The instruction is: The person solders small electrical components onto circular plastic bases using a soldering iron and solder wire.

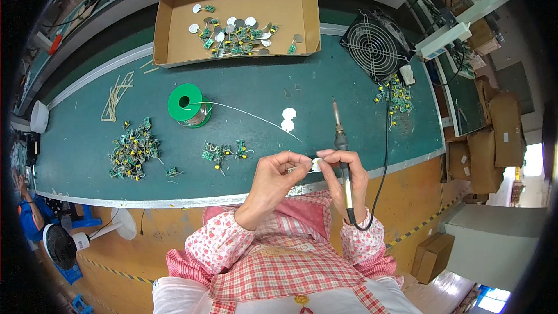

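My left hand (277,181) pinches a small white disc (315,165) by its edge, just over the table's front edge. On the disc's other side, the thumb and forefinger of my right hand (347,180) touch it too. A soldering iron (342,139) rests in my right hand, its tip pointing away from me and its cord looping below the wrist. Ahead of my hands lie two white discs (288,118), close together. Solder wire runs toward them from a green spool (189,104). A few small green circuit boards (221,153) lie left of my hands.
A cardboard box (238,52) with boards and discs stands at the back. More boards are heaped at the left (134,151) and at the right (398,96). A black fan (376,45) stands at the back right. Thin sticks (118,96) lie at the far left.
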`<state>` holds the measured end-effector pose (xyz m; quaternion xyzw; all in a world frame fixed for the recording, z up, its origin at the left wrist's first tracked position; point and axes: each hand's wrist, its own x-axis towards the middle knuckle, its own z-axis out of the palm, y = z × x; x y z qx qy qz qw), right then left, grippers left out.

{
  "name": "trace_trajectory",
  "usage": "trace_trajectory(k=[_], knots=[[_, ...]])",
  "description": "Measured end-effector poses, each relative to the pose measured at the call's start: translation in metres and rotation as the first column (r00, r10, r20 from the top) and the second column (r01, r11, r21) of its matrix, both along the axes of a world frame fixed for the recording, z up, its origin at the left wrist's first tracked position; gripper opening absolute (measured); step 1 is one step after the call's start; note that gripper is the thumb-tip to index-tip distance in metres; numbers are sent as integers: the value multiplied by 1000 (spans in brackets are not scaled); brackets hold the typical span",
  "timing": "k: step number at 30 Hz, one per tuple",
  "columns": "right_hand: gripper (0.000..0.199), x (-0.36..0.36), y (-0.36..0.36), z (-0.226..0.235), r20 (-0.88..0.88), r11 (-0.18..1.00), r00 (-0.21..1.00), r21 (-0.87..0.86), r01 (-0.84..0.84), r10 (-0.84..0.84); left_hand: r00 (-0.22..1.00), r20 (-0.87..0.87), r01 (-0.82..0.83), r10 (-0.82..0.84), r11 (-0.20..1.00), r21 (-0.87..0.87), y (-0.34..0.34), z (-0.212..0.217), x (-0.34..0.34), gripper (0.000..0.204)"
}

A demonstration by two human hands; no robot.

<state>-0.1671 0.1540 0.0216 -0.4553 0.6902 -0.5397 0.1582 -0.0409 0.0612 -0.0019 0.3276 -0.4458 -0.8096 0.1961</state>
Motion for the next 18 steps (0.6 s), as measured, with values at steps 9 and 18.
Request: trace_trajectory(k=[9, 18], knots=[[28, -6, 7, 31, -569, 999, 822, -43, -5, -21, 992, -15, -127, 127, 991, 33, -15, 6, -4, 11], [12, 9, 21, 24, -206, 982, 977, -189, 18, -58, 985, -49, -163, 166, 985, 46, -19, 7, -4, 10]])
